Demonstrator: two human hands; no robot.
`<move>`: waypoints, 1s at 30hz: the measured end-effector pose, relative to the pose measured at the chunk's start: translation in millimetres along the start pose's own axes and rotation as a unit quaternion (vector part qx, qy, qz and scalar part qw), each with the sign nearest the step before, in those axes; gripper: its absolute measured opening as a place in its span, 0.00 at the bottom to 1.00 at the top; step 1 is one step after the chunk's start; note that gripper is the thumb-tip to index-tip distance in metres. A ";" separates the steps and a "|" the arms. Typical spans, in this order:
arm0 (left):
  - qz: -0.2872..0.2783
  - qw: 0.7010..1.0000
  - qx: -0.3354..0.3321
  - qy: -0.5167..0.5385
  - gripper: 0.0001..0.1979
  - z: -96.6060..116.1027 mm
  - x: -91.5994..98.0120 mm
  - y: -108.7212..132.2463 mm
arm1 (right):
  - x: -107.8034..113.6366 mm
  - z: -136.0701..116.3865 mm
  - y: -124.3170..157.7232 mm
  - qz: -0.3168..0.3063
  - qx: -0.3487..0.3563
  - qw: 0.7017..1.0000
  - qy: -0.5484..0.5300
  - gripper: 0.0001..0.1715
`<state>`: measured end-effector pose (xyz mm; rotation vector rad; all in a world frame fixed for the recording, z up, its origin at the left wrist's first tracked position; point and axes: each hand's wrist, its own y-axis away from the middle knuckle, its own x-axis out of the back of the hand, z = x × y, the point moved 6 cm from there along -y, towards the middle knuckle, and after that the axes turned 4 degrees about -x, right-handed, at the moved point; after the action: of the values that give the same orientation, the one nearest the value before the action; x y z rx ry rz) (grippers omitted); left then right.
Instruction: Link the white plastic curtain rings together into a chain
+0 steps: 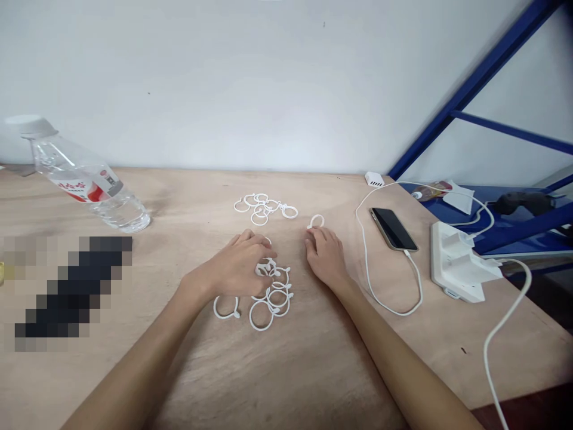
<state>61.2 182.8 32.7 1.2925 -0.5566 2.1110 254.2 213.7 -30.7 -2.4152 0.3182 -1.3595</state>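
Note:
My left hand (242, 266) is bent over a loose pile of white plastic rings (261, 315), each with a small knob on its rim. Its curled fingers close around some of the rings, and the hand partly covers the pile. One white ring lies just below my left palm. Further right, my right hand (326, 254) rests on the table with bent fingers, its fingertips on a single white ring (317, 217). Behind both hands lies a second, smaller cluster of white rings (259, 218).
A clear water bottle (96, 185) stands at the left, near a pixelated dark patch. To the right are a phone (394, 229) on a white cable, a power strip (456, 263) and a small white box (374, 179). A blue metal frame (474, 71) borders the wooden table (206, 382).

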 end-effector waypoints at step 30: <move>0.111 0.985 0.037 0.124 0.11 7.2 1.9 -13.8 | -10.6 -47.2 25.2 -0.094 -0.236 0.738 -0.625 0.16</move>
<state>74.5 189.0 38.2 1.0225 -0.5392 2.4533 207.8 185.4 -26.6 -3.1777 0.0210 0.6132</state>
